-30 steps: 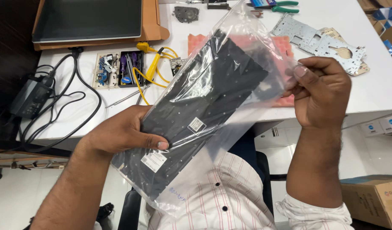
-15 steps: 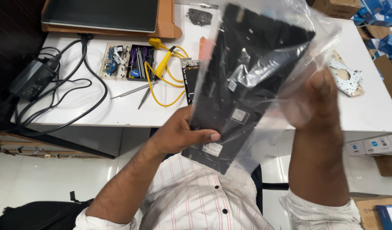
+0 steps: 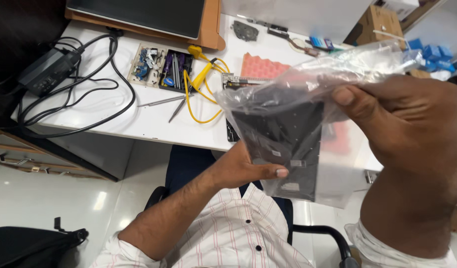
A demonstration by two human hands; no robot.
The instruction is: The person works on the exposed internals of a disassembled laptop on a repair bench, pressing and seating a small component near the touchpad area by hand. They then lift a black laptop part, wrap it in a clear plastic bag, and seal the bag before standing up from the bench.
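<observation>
Holding a flat black panel (image 3: 283,144) inside a clear plastic bag (image 3: 333,99), up in the air over the lap and the front edge of the white desk (image 3: 114,119). Left hand (image 3: 243,166) closing snugly on the lower edge of the bag and panel, thumb lying across the front by a couple of small pale stickers. Right hand (image 3: 402,124) pinching the loose upper end of the bag tight, thumb pressing on the plastic, big and close to the camera. Panel tilting, its top end getting blurry behind the crinkled plastic. Sitting behind on the desk: a small tray of screwdrivers (image 3: 176,69), a yellow cable (image 3: 201,87) looping just beside it, a pink foam pad (image 3: 263,67) partly hiding behind the bag, a black power brick (image 3: 49,69) with dark cords snaking around at the left, and a laptop (image 3: 139,12) resting on a wooden board at the far edge. Wearing a striped shirt (image 3: 228,233), sitting in a dark chair.
</observation>
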